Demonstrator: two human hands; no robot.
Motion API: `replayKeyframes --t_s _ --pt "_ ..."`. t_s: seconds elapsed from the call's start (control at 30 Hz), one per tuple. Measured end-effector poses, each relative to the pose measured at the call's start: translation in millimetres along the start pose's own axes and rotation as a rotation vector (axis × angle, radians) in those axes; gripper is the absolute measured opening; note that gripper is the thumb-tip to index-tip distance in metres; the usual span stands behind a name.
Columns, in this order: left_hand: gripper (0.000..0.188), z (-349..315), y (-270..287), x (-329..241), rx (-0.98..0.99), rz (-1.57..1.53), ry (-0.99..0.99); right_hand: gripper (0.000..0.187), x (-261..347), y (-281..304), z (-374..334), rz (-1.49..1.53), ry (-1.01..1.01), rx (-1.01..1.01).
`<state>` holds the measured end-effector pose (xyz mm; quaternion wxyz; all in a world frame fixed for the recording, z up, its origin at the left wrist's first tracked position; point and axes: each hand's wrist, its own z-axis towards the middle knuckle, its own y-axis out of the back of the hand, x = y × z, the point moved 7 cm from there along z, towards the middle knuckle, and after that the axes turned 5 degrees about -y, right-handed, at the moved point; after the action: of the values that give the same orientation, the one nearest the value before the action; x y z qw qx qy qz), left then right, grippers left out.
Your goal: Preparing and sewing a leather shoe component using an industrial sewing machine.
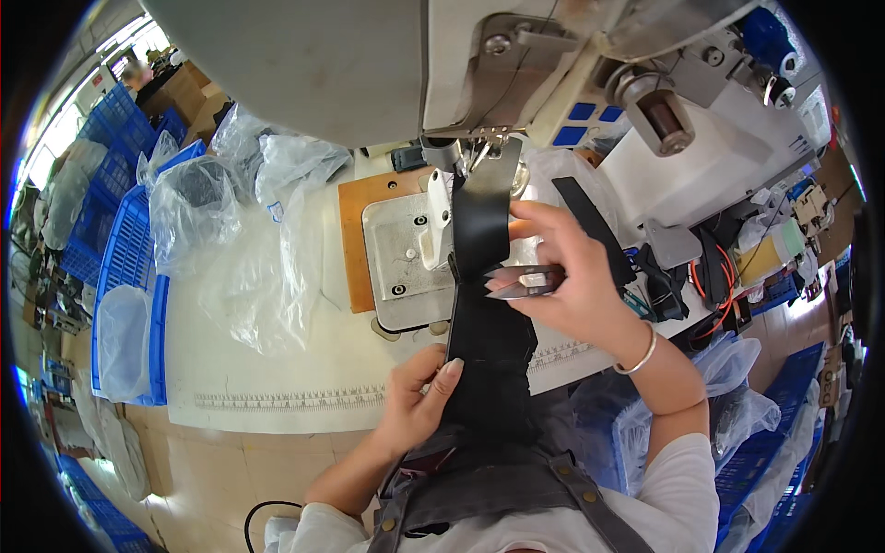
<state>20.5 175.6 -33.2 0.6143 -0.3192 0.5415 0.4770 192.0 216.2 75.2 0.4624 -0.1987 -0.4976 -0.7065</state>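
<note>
Strip, black, one (489, 373): centre of the frame, running from under the sewing machine (313, 64) down toward my apron (470, 502). Left hand (415, 396), lower centre: thumb and fingers pinched together on the strip's left edge. Right hand (585, 276), right of centre: fingers curled around dark snips (536, 280), blades pointing left over the strip; index fingertip at its upper right edge, contact unclear. Second black piece (595, 230): just beyond the right hand, on the bench (207, 369).

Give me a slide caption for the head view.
Left hand grips black material at a sewing machine; right hand holds snips.
</note>
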Motion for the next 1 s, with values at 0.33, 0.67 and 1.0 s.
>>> replayKeyframes --t_s 0.33,0.67,1.0 --pt "0.022 67.8 8.7 -33.5 0.046 0.097 0.069 0.068 12.3 -14.5 -8.7 -0.131 0.241 -0.129" --pt "0.025 99.8 15.3 -66.4 0.043 -0.074 0.060 0.024 1.5 10.4 24.8 0.221 -0.092 -0.210" --pt "0.020 107.2 15.4 -57.3 -0.060 -0.304 0.164 0.019 12.8 19.4 40.9 -0.373 0.084 -0.163"
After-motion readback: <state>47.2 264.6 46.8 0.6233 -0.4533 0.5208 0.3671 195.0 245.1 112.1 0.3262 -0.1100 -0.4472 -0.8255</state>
